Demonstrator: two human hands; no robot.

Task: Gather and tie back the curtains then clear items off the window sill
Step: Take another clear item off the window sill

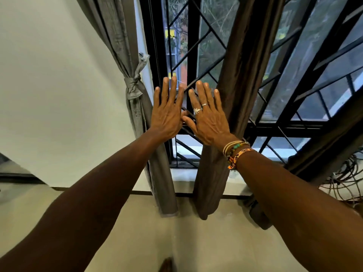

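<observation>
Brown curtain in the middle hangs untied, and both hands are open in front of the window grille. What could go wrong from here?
1. The brown curtain drapes over the window sill edge; clearing the sill before tying it might drag the fabric.
2. The bracelets at the right hand wrist could snag the cloth or the grille.
3. Tangled cables lie beside the far-right curtain; gathering it may pull them.

The orange wristband [243, 152] carries dark lettering, too blurred to read.
</observation>
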